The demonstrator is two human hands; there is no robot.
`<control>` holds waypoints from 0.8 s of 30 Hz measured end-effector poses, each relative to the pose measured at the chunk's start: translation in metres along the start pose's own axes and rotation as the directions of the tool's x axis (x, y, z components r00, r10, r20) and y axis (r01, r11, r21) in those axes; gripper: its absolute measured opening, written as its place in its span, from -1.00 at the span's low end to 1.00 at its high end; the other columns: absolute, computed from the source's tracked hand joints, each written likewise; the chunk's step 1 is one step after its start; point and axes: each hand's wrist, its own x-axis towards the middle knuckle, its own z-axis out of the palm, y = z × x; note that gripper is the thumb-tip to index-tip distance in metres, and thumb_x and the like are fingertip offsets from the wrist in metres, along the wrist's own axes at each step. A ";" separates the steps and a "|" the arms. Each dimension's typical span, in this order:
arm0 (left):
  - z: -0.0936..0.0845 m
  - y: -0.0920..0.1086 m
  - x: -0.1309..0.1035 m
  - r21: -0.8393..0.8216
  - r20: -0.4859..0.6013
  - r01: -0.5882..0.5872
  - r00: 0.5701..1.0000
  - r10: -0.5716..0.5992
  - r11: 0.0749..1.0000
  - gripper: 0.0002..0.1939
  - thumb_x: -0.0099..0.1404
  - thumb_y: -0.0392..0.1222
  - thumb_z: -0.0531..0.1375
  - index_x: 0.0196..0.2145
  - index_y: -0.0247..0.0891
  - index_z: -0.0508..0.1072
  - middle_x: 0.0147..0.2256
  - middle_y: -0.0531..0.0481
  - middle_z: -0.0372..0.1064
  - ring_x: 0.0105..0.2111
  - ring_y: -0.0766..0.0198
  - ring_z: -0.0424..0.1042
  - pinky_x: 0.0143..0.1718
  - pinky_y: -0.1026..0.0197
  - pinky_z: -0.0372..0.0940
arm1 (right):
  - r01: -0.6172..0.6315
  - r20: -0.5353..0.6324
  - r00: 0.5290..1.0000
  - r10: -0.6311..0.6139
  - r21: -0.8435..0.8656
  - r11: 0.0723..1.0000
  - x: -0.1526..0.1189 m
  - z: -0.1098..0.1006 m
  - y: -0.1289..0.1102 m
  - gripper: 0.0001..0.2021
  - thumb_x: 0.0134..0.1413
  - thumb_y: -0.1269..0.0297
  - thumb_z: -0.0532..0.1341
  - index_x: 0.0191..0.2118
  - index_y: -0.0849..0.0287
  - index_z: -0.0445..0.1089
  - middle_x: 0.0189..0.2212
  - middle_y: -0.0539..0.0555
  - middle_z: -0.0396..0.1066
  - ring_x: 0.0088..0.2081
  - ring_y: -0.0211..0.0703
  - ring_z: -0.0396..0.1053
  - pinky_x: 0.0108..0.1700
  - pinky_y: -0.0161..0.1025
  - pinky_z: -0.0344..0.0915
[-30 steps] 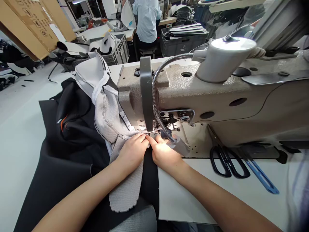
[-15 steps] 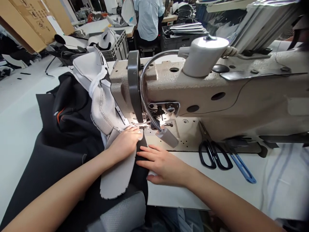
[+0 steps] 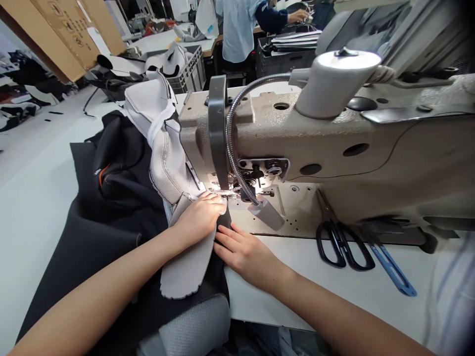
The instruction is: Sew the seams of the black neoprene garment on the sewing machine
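**A:** Item one, the hands?

**B:** Left hand [image 3: 200, 217]: lies palm down on the grey mesh panel [image 3: 185, 262], fingers curled, tips right at the presser foot [image 3: 222, 193]. Right hand [image 3: 245, 252]: flat and spread open on the black fabric [image 3: 111, 232], just right of the grey panel, fingers pointing left and far. The two hands lie close together, nearly touching; neither grips anything, both press down.

**A:** The grey panel, location?

**B:** On top of the black fabric, near edge scalloped and hanging toward the person; its far end runs under the foot and rises into a bundled grey cover [image 3: 156, 113] left of the machine head.

**A:** Machine?

**B:** Beige sewing machine [image 3: 334, 148], filling the right and far middle. A flexible-neck lamp [image 3: 261, 210] curves down and lights the needle zone. Whether the needle is down, cannot tell.

**A:** Bench items?

**B:** White table [image 3: 33, 198]. Black-handled scissors [image 3: 341, 242] to the right at the machine's base; a blue tool [image 3: 393, 269] just beside them, further right.

**A:** Background?

**B:** Cardboard boxes [image 3: 63, 34] far left, a grey crate [image 3: 189, 74] far centre, and another person in a light blue shirt [image 3: 237, 29], back turned, at a far bench.
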 end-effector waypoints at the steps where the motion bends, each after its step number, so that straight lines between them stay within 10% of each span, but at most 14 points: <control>1: 0.000 0.000 0.000 0.015 0.002 0.003 1.000 -0.003 1.000 -0.68 0.27 -0.46 -0.06 -0.38 -0.30 0.48 -0.30 -0.06 0.43 -0.20 0.19 0.35 -0.01 0.10 0.24 | -0.011 -0.014 1.000 0.011 0.005 1.000 0.000 0.000 0.000 -0.78 0.22 0.55 0.03 -0.14 0.30 0.39 -0.11 0.22 0.43 0.04 -0.03 0.33 0.10 -0.04 0.29; 24: 0.005 0.002 0.003 0.043 -0.021 0.029 0.999 -0.028 0.999 -0.71 0.29 -0.44 -0.02 -0.32 -0.34 0.51 -0.27 -0.09 0.45 -0.18 0.17 0.38 0.01 0.09 0.24 | -0.025 -0.036 0.999 0.027 0.034 0.999 0.002 -0.001 0.007 -0.73 0.26 0.55 -0.03 -0.20 0.33 0.42 -0.13 0.19 0.44 0.04 -0.02 0.33 0.08 -0.06 0.33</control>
